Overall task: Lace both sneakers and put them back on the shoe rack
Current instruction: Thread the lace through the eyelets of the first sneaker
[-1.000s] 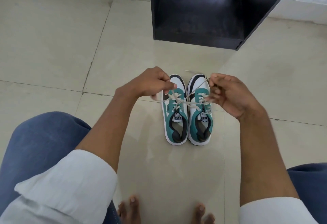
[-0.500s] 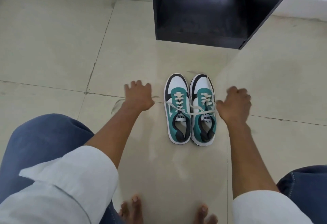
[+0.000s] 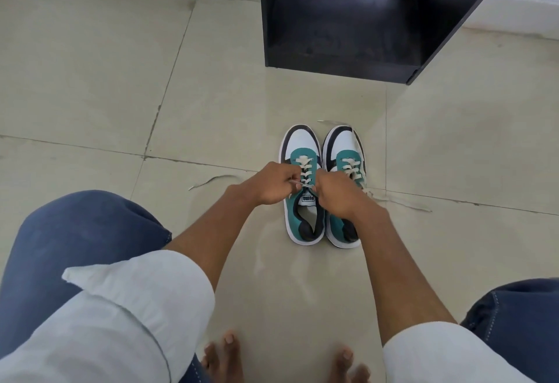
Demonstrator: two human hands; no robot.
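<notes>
Head view. A pair of small teal, white and black sneakers stood side by side on the glossy beige tiled floor, toes pointing toward the open black wooden shoe rack, which stood well apart from them and showed nothing on its visible shelf. Both hands met over the left sneaker. The left hand was curled narrow, pinching a strand of the cream shoelace near the topmost eyelets. The right hand was likewise closed on the lace at the tongue, its wrist covering the near part of the right sneaker. Loose lace ends trailed on the floor to either side of the pair. Crossings of lace showed on both shoes, though whether the right sneaker's upper eyelets were threaded was hidden by the wrist.

The step in hand appeared to be tightening or tying the lace at the top of the left sneaker. The next move would probably call for drawing both ends evenly and forming a knot, then treating the right sneaker likewise. After that the pair could be lifted onto the rack.
</notes>
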